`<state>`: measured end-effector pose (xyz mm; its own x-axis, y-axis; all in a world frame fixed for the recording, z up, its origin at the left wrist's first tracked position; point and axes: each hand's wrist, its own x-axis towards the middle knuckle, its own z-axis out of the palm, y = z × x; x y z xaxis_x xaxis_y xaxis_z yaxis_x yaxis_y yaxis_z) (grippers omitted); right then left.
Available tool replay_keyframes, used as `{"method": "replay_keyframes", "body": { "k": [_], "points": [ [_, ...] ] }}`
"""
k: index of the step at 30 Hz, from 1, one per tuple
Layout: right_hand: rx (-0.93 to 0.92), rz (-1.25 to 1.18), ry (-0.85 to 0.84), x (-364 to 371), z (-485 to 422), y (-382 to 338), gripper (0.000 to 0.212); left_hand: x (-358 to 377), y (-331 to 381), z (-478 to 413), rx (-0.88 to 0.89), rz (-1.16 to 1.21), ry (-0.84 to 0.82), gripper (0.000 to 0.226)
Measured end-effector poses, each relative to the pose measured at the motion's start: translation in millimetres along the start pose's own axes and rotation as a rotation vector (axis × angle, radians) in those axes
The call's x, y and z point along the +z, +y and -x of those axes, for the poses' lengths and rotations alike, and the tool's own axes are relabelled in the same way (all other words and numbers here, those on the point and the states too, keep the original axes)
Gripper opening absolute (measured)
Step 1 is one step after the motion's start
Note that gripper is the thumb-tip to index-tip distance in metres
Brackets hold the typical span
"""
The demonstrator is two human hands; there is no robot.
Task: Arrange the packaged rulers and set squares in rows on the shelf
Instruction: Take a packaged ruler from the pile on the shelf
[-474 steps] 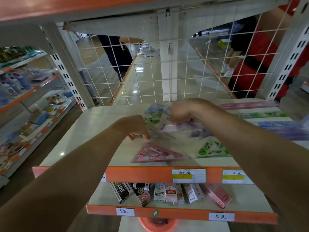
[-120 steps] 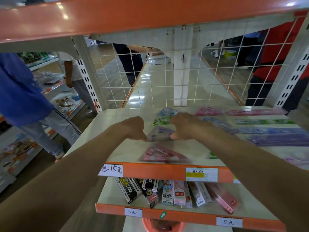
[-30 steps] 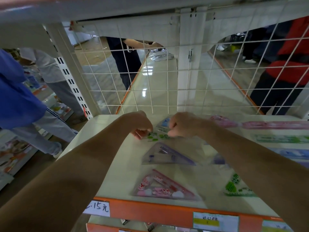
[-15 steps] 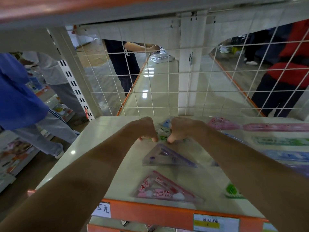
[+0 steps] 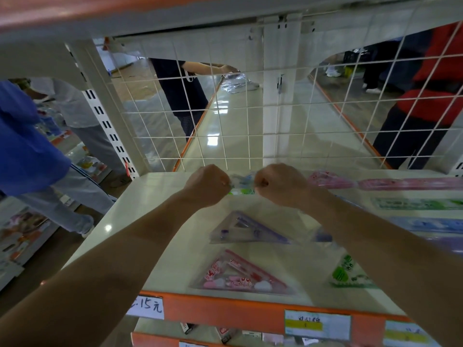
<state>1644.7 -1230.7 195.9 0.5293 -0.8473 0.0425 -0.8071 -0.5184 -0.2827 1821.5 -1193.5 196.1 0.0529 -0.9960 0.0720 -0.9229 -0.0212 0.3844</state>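
I had the left hand (image 5: pixel 208 185) and right hand (image 5: pixel 280 184) curled tight, each pinching one end of the green pack (image 5: pixel 241 186). They kept it level at the back of the shelf (image 5: pixel 155 196), near the mesh (image 5: pixel 225 146), probably to head the column above the purple pack (image 5: pixel 246 229) and pink pack (image 5: pixel 240 274). Four seconds earlier both hands had been on the purple pack; now it lay released mid-shelf.

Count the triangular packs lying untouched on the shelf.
2: a pink pack at the front, a purple pack behind it. A green pack further right is partly hidden, perhaps a third.
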Motion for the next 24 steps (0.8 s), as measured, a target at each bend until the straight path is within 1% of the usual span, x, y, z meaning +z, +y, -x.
{"method": "replay_keyframes", "body": {
  "k": [1, 3, 5, 8, 10, 13, 18, 20, 24],
  "points": [
    [0.005, 0.005, 0.0, 0.5, -0.7, 0.5, 0.017, 0.1, 0.6, -0.2, -0.004, 0.002, -0.002, 0.019],
    [0.02, 0.048, -0.059, 6.7, -2.4, -0.7, 0.015, 1.4, 2.3, 1.1, -0.036, -0.005, -0.076, 0.021],
    [0.031, 0.049, -0.08, 9.5, -4.3, -1.8, 0.017, 0.5, 4.0, 0.2, -0.062, 0.009, -0.125, 0.023],
    [0.03, -0.041, -0.018, 4.5, -4.4, -1.2, 0.022, -1.5, 3.7, -1.9, -0.092, 0.001, -0.151, 0.023],
    [-0.001, -0.042, -0.01, 2.6, -3.2, -2.1, 0.023, -0.6, 2.7, -1.9, -0.116, -0.011, -0.181, 0.022],
    [-0.019, -0.033, -0.02, 2.4, -3.0, -3.7, 0.026, 0.3, 5.0, -2.0, -0.143, 0.044, -0.224, 0.024],
    [0.004, -0.035, 0.032, 7.4, -2.0, -5.5, 0.026, 7.3, 10.1, 0.2, -0.162, 0.151, -0.172, 0.025],
    [0.003, -0.049, 0.02, 7.2, -0.1, -6.8, 0.026, 8.7, 7.6, 0.1, -0.153, 0.174, -0.147, 0.025],
    [0.037, -0.146, -0.013, 0.2, 0.5, -2.8, 0.024, 4.7, 2.7, 2.4, -0.126, 0.251, -0.062, 0.016]
  ]
}}
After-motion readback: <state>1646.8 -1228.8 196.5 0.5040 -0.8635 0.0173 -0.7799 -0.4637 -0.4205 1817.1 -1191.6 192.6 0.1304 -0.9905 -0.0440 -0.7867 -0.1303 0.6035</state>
